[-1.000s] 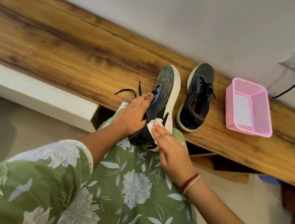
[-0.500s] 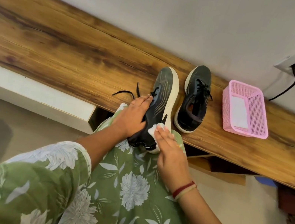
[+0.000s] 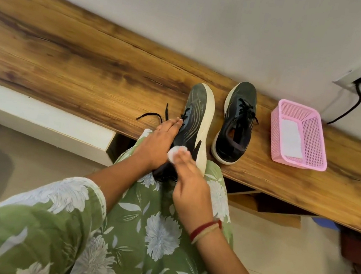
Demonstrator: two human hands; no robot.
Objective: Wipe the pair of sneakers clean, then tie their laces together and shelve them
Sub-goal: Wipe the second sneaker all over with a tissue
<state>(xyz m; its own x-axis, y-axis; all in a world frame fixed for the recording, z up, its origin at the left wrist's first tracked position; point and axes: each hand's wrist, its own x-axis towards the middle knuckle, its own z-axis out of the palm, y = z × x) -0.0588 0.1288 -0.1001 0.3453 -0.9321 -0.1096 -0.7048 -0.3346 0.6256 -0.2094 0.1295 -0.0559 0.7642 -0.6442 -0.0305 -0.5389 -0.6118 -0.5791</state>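
The tipped sneaker (image 3: pixel 194 125) lies on its side at the near edge of the counter (image 3: pixel 67 65), with its heel hanging off over my lap and its pale sole facing 3 o'clock. The second sneaker (image 3: pixel 236 127) stands upright just beside it on that side, and the pink basket (image 3: pixel 318 136) sits further along the same way. My left hand (image 3: pixel 157 142) lies flat on the upper, fingers straight, pressing to steady it. My right hand (image 3: pixel 191 181) pinches a small white wipe (image 3: pixel 175 154) against the heel side. I think the main risk is the overhang: a hard rub toward 6 o'clock could slide the shoe off the edge, since my left palm only presses and doesn't grip. A loose lace (image 3: pixel 152 115) trails toward 9 o'clock and could snag under my wrist.
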